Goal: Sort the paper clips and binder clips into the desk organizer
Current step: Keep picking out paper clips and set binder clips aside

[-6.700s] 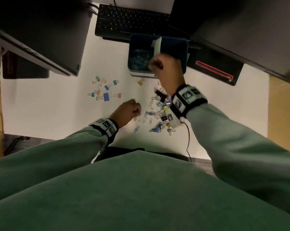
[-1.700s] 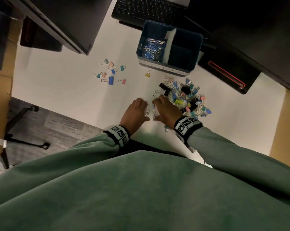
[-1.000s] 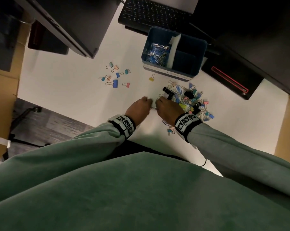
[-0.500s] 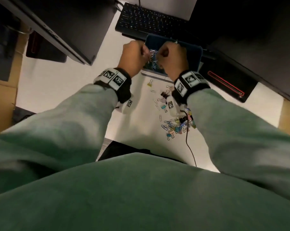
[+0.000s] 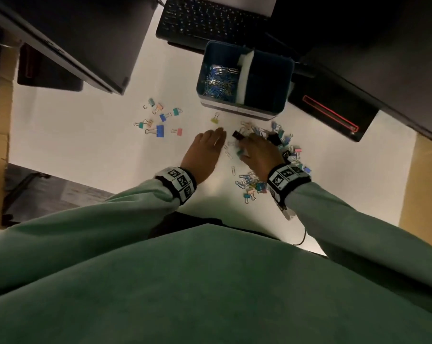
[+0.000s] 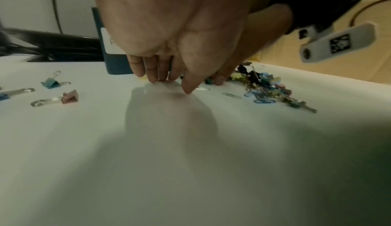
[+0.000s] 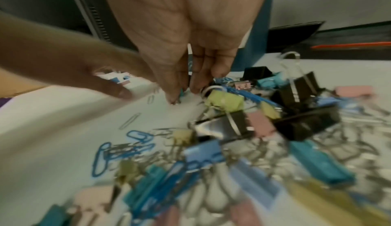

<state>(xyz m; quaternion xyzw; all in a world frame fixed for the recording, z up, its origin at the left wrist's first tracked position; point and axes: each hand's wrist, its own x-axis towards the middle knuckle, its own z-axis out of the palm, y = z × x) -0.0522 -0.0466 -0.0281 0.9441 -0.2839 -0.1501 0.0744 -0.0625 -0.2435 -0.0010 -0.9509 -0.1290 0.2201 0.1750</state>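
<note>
Bare desk (image 5: 86,145) toward my near-left edge; both hands, left hand (image 5: 206,151) and right hand (image 5: 259,151), fingers spread, press down beside the clip pile (image 5: 284,150).

Worktop (image 5: 86,145): smooth white, slight sheen. Binder clips (image 7: 296,92): glossy bodies, wire metal handles. Sleeves (image 5: 110,219): matt green cloth.

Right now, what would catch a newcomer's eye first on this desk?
The blue desk organizer at the back: its left compartment holds paper clips, its right looks empty. In front, both hands work a mixed clip pile: the left hand beside it, the right hand over it. A scatter of coloured binder clips lies apart, further left.
</note>
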